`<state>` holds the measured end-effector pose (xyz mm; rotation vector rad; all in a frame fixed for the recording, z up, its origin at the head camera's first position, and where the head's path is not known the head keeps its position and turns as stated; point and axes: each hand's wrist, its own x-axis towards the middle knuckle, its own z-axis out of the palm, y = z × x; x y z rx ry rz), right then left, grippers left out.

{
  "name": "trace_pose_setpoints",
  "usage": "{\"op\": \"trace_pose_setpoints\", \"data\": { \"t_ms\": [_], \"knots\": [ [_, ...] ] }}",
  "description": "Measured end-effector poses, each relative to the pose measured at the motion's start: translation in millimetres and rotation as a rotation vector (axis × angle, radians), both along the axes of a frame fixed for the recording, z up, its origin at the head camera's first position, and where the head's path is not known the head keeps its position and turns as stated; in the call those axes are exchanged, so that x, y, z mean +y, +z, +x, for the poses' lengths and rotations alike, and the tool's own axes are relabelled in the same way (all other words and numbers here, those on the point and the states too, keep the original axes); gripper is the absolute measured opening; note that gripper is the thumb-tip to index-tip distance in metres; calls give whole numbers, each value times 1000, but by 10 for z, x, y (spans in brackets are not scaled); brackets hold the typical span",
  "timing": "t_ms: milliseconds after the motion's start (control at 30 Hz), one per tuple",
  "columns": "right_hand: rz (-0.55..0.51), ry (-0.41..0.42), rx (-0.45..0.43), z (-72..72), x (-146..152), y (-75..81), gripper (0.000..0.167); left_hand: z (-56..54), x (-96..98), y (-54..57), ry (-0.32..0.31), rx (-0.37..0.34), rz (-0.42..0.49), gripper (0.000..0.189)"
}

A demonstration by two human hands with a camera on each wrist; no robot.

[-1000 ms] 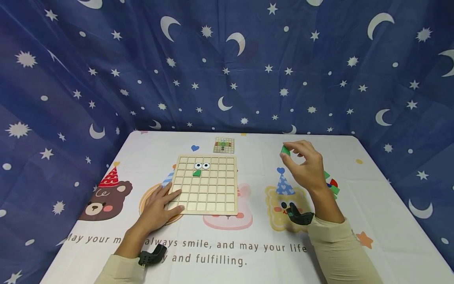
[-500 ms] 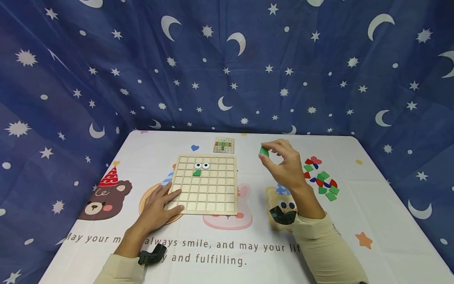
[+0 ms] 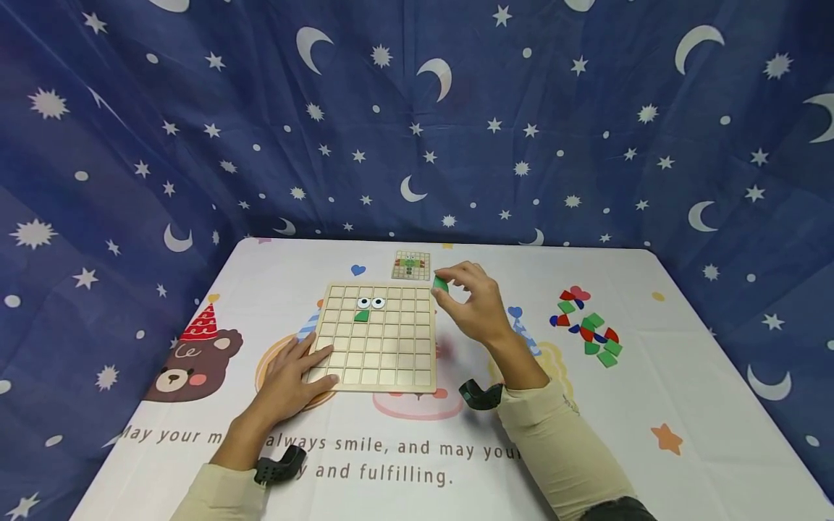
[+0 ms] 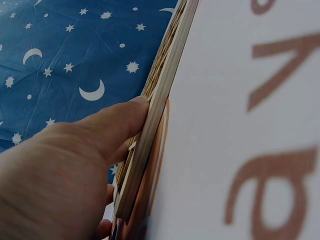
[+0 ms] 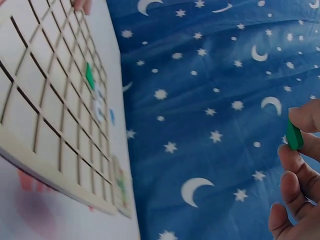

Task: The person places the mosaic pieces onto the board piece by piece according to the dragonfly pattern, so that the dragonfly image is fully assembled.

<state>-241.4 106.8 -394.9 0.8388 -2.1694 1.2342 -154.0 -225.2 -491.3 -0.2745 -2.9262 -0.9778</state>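
A wooden grid board (image 3: 391, 354) lies on the table, with two round eye tiles (image 3: 371, 303) side by side in its upper cells. Just below the left eye sits a green tile (image 3: 361, 316) with one cut corner. My left hand (image 3: 289, 383) rests on the board's lower left edge, fingers spread; in the left wrist view the thumb (image 4: 120, 120) lies along the rim. Between thumb and fingertips my right hand (image 3: 474, 300) pinches a green tile (image 5: 294, 135), raised near the board's upper right corner.
Behind the board lies a small pattern card (image 3: 411, 265) showing a coloured figure on a grid. Loose red, green and blue tiles (image 3: 593, 336) are scattered at the right. A starry blue cloth (image 3: 417, 145) hangs behind the table.
My right hand has travelled left with the green tile, from near the loose tiles to the board's upper right corner, uncovering those tiles. The left hand stays in place.
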Motion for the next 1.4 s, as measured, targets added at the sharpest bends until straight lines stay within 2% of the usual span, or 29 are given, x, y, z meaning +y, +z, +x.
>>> {"op": "trace_pose_setpoints", "data": {
  "t_ms": [233,467,767,1200,1400],
  "knots": [
    [25,19,-91,-69,-221,-168,23,3,0,2,-5,27,3,60],
    [36,42,-199,-116,-412,-290,25,4,1,2,-6,24,10,60],
    [63,23,-323,-188,-627,-430,25,11,1,-2,-12,35,8,61],
    [126,28,-465,-308,-881,-652,29,-5,-3,10,-10,0,1,62],
    [162,5,-520,-342,-988,-765,27,-4,-8,-2,-9,-4,-2,63]
  ]
}}
